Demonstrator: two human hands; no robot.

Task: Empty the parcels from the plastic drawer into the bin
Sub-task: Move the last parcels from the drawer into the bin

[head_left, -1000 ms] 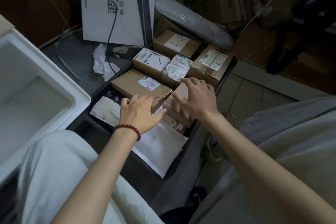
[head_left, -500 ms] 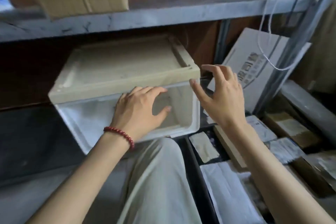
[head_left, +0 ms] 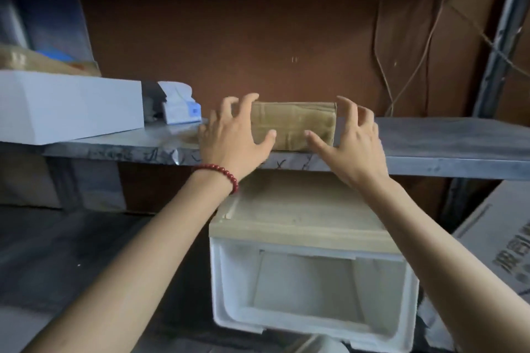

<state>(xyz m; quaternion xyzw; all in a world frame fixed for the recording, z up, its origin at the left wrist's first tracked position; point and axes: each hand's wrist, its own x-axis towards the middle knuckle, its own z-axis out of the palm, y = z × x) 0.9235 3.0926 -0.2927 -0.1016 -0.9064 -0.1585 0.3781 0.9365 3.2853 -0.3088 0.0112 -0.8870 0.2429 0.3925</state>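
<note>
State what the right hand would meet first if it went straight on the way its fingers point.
Probably the right end of the brown taped cardboard parcel on the grey metal shelf; depth is unclear.

Both hands have left the white open-fronted plastic box with the beige top (head_left: 309, 289) and risen to the grey metal shelf (head_left: 444, 137) above it. They now flank a brown taped cardboard parcel (head_left: 292, 126) there. The left hand (head_left: 232, 137) curls over its left end, and the right hand (head_left: 352, 143) is spread at its right end, thumb on its front. The view has tilted up too, and the dark tray of labelled parcels is gone from sight.
</note>
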